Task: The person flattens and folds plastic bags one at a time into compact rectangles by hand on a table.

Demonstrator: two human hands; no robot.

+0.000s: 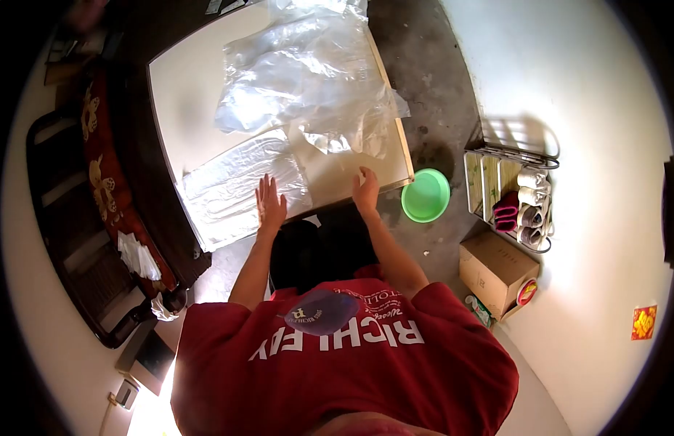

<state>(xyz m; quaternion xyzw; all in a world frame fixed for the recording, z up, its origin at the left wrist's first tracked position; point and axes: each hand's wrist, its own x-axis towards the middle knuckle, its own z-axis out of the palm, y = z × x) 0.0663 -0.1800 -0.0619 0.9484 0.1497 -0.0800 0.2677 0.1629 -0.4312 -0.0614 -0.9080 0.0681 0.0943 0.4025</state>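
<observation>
My left hand (270, 205) lies with fingers stretched out at the near edge of a flat, clear plastic bag (239, 182). The bag is spread over the near left corner of a pale tabletop (188, 94). Near the tabletop's front edge, right of that bag, my right hand (365, 191) is loosely curled, fingers a little apart, with nothing visible in it. A heap of crumpled clear plastic bags (301, 73) covers the middle and far part of the tabletop.
A green basin (425, 195) stands on the floor off the tabletop's right corner. Farther right are a shoe rack (489, 174) and a cardboard box (497, 269) along the wall. On the left is a dark wooden bench (68, 240) with a red patterned cushion (104, 182).
</observation>
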